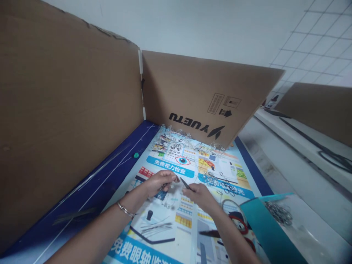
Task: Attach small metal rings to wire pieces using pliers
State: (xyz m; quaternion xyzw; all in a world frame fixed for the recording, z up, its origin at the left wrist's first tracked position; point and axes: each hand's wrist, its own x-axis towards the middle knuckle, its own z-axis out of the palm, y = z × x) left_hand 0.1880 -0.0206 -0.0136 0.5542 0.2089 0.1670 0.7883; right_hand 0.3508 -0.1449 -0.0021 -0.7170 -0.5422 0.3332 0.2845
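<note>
My left hand (162, 180), with a bangle on the wrist, is closed in a pinch. A small dark tip and a clear, bead-like bit show at its fingers, too small to name. My right hand (200, 195) is wrapped round a pair of slim, dark-jawed pliers (185, 183), whose point is close to the left fingertips. Whether the jaws touch the small piece cannot be made out. Below the hands lie several thin straight wires (156, 228). Small wire pieces (220, 182) are scattered beyond the right hand. A dark, blurred object (209, 233) shows beside the right forearm.
A printed poster sheet (188, 209) covers the blue tabletop (110, 179). Cardboard panels (192, 91) wall off the left and back, with clear small pieces (189, 141) along the back. At the right stands a teal-edged container (271, 231) holding metal rings (279, 212).
</note>
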